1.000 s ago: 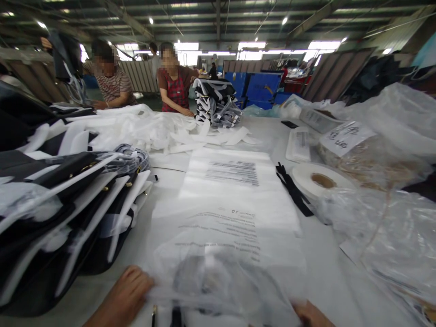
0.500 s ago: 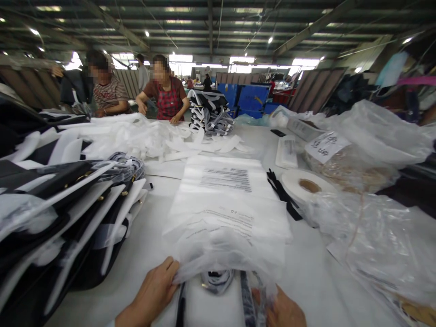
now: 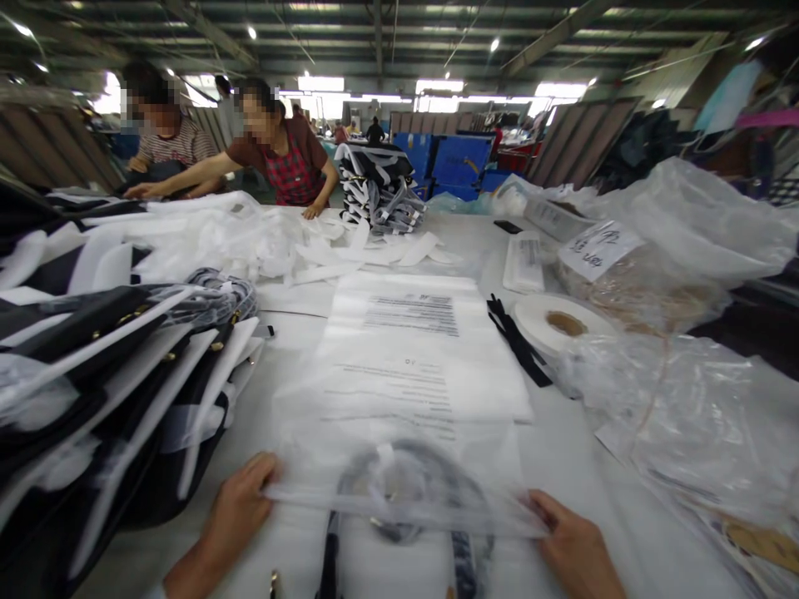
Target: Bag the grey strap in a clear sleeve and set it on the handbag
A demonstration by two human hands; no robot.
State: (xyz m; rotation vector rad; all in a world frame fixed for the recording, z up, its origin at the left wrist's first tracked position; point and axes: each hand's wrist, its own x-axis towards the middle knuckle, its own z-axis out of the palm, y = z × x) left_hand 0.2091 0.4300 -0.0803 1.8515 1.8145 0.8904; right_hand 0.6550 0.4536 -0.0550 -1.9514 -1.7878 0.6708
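Observation:
A clear plastic bag [image 3: 399,466] with printed text lies flat on the white table [image 3: 280,433] in front of me. My left hand [image 3: 240,512] pinches its near left corner. My right hand [image 3: 571,545] grips its near right corner. Both hands stretch the bag's open edge wide. Black straps with a striped part [image 3: 399,507] show through the bag's near end, running off the bottom of the view. More printed bags [image 3: 412,320] lie stacked beneath and beyond it.
Black and white folded items in plastic [image 3: 106,374] are piled at my left. A white tape roll [image 3: 558,320], black strips [image 3: 515,337] and crumpled plastic bags [image 3: 674,408] lie at the right. Two people [image 3: 275,154] work at the table's far end beside another striped stack [image 3: 378,187].
The bunched bag has been pulled flat and wide. My hands moved apart to its corners, and the straps lie further inside it.

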